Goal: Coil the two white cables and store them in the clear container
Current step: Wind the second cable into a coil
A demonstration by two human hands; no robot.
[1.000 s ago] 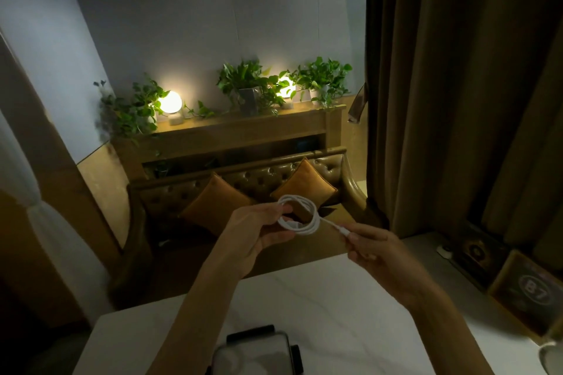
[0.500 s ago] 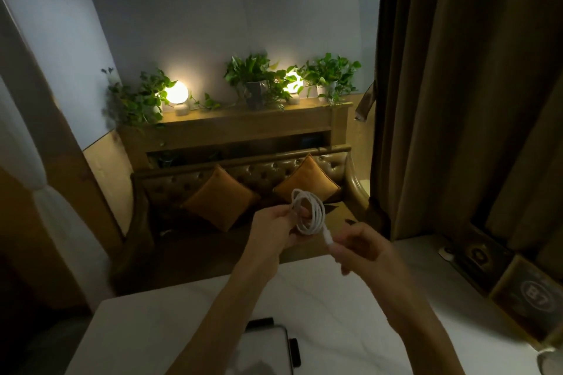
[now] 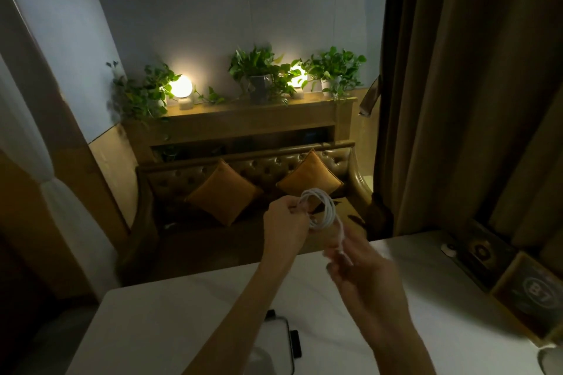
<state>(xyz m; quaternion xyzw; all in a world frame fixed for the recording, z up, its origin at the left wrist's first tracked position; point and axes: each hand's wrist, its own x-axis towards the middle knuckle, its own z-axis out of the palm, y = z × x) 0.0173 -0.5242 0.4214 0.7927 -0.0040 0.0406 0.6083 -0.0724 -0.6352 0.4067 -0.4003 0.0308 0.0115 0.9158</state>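
A white cable (image 3: 327, 207), wound into a small coil of several loops, hangs in the air above the far edge of the white table (image 3: 170, 313). My left hand (image 3: 285, 228) pinches the coil at its left side. My right hand (image 3: 362, 274), blurred by motion, holds the cable's loose end just below and right of the coil. The clear container (image 3: 274, 347) with black clips lies on the table near the bottom edge, partly hidden behind my left forearm. I see no second cable.
Framed boxes (image 3: 524, 292) line the table's right edge beside the brown curtain (image 3: 472, 100). A small white item (image 3: 449, 249) lies near them. Beyond the table stands a leather sofa (image 3: 253, 192) with orange cushions, under a shelf with plants and lamps.
My right hand has brought the loose end down and in toward the coil. The coil has turned more upright in my left hand, and the view has shifted slightly.
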